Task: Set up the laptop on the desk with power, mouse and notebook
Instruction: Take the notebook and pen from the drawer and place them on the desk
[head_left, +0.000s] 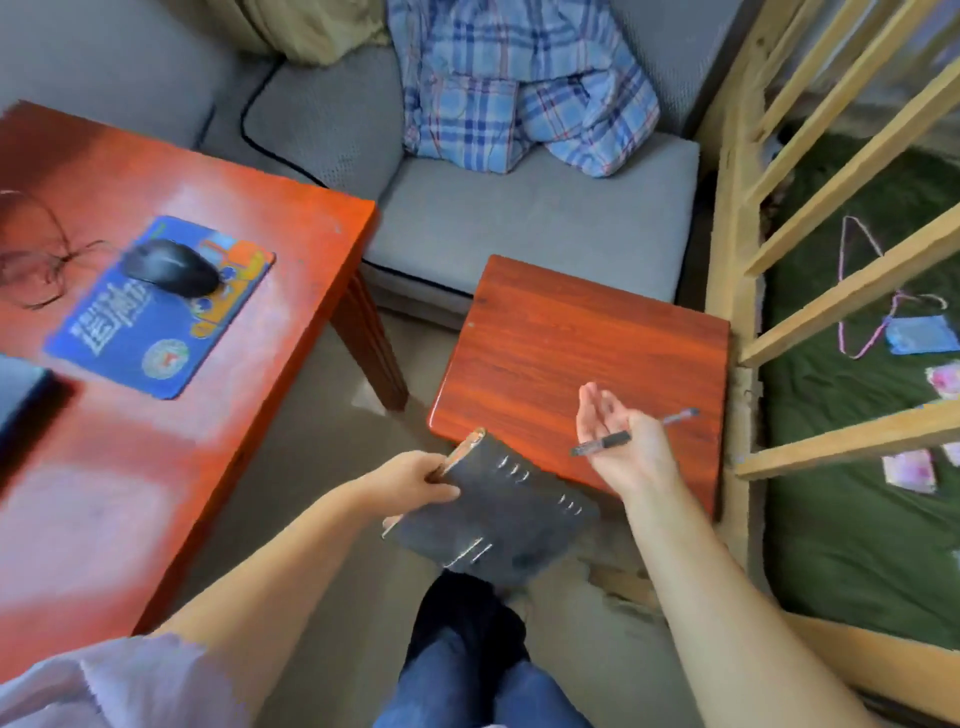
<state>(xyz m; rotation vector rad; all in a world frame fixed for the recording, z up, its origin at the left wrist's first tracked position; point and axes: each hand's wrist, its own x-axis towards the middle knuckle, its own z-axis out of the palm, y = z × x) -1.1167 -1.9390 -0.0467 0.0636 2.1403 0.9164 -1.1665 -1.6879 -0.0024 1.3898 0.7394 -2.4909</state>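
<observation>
My left hand (415, 475) grips a black ring-bound notebook (493, 512) by its left edge, holding it in the air between the desk and a small side table. My right hand (615, 434) is palm up over that side table with a pen (602, 442) lying across the palm, fingers loosely curled around it. On the red desk (130, 493) at the left, a black mouse (169, 266) rests on a blue mouse pad (161, 306), its cable (36, 260) coiled at the far left. A dark laptop corner (21, 400) shows at the left edge.
A small red-brown side table (561, 343) stands right of the desk. Behind are a grey sofa (519, 223) with a plaid shirt (514, 88) on it. A wooden railing (810, 332) borders a green mat at the right. My legs and a dark shoe are below.
</observation>
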